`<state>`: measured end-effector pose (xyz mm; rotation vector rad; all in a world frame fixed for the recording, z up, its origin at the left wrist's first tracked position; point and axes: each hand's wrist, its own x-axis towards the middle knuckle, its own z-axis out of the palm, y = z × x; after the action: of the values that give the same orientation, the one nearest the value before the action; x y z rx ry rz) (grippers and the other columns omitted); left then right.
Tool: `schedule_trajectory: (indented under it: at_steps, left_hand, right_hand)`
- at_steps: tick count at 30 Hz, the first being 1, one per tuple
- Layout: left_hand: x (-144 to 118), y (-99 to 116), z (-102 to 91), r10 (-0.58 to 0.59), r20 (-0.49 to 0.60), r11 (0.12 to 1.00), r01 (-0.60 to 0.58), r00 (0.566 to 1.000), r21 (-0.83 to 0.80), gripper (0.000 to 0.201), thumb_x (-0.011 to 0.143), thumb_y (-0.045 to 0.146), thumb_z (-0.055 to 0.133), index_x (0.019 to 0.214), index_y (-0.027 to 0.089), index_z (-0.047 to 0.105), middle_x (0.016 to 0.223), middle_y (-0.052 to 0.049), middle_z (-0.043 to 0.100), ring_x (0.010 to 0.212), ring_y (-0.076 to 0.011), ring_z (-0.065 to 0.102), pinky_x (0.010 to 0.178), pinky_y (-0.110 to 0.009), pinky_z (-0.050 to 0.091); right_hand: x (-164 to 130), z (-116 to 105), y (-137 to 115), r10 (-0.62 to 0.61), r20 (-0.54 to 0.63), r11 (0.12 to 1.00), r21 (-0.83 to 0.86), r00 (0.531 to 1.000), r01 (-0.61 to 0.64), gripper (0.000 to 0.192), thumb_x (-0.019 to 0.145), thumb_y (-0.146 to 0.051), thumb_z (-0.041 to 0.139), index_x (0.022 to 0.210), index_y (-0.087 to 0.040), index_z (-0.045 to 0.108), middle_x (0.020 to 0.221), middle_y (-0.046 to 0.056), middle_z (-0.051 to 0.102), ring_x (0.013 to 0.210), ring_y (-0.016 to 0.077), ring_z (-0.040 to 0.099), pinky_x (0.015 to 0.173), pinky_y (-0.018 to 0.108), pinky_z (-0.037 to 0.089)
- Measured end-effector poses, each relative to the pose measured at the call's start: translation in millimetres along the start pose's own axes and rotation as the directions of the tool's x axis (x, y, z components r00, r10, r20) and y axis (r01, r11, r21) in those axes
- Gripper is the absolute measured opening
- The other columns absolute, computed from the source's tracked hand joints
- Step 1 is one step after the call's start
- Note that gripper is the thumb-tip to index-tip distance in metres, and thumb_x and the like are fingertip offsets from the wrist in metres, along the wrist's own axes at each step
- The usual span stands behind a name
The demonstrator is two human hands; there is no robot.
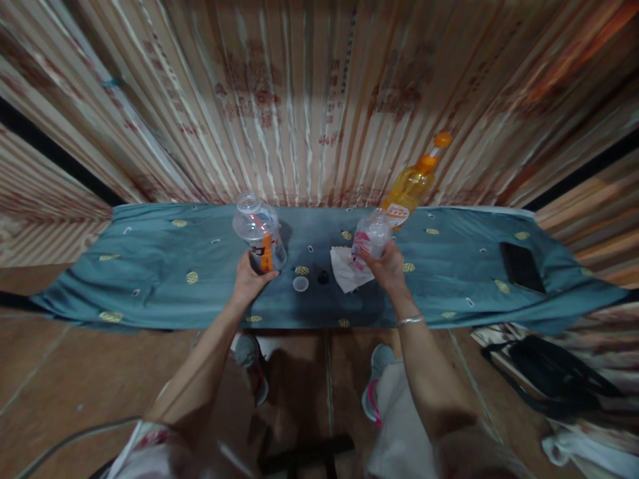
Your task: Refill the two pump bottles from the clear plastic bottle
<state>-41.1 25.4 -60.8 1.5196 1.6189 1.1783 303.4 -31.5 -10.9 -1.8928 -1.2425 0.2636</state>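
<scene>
My left hand [250, 279] is wrapped round the lower part of a clear plastic bottle [259, 229] with an orange and dark label; its wide mouth has no cap on it. In my right hand [388, 267] is a smaller clear plastic bottle [374, 233] with pink on its label. A white tissue [344, 269] lies under and beside that smaller bottle. Between my hands, a small whitish cap [300, 284] and a small black cap [323, 277] rest on the cloth. Just behind my right hand stands a pump bottle [407, 193] of yellow-orange liquid with an orange top.
A teal cloth with pineapple prints [150, 266] covers the narrow table. A dark phone [522, 267] lies at its right end. Corrugated printed sheeting [309, 100] rises right behind the table. A black bag [554, 376] sits low at the right.
</scene>
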Motion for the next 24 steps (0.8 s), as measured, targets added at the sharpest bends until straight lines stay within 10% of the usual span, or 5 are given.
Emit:
schedule_trajectory:
  at_steps: [6,11,16,24]
  left_hand:
    - [-26.3,-4.2,-25.6,-0.013,-0.122,1.0,0.012,0.992,-0.01,0.066,0.055,0.035,0.089,0.112,0.021,0.058,0.109,-0.009,0.067,0.11,-0.03,0.064,0.103,-0.05,0.048]
    - [-46.8,5.3,-29.8,0.048,-0.017,0.997,-0.049,0.999,-0.053,0.032,0.071,0.044,0.075,0.088,0.02,0.064,0.076,-0.003,0.064,0.067,-0.0187,0.062,0.071,-0.036,0.056]
    - [-64.5,32.7,7.1,0.213,0.187,0.977,-0.209,0.959,-0.038,0.021,0.08,0.039,0.071,0.088,0.02,0.07,0.08,-0.004,0.069,0.067,-0.0172,0.063,0.069,-0.032,0.056]
    - [-57.5,62.5,75.9,0.372,0.399,0.897,-0.435,0.838,0.078,0.047,0.072,0.017,0.079,0.118,0.022,0.069,0.123,-0.011,0.069,0.121,-0.031,0.06,0.109,-0.051,0.047]
  right_hand:
    - [-2.9,-3.6,-3.1,0.014,0.01,0.999,0.039,1.0,-0.014,0.052,0.069,-0.049,0.079,0.105,-0.016,0.06,0.094,0.013,0.074,0.086,0.0307,0.071,0.075,0.042,0.055]
    - [-8.2,-5.7,-1.8,0.016,0.046,0.997,0.081,0.999,-0.02,0.052,0.068,-0.047,0.081,0.106,-0.018,0.06,0.093,0.011,0.075,0.085,0.0312,0.072,0.077,0.045,0.058]
    - [-14.0,-9.8,-2.7,-0.037,0.069,0.991,0.134,0.997,0.027,0.066,0.067,-0.047,0.083,0.12,-0.017,0.057,0.109,0.016,0.076,0.097,0.0353,0.073,0.088,0.052,0.06]
    - [-20.1,-10.1,4.6,-0.025,0.051,0.99,0.141,0.998,0.018,0.078,0.069,-0.051,0.081,0.132,-0.016,0.051,0.112,0.019,0.075,0.1,0.038,0.074,0.089,0.057,0.06]
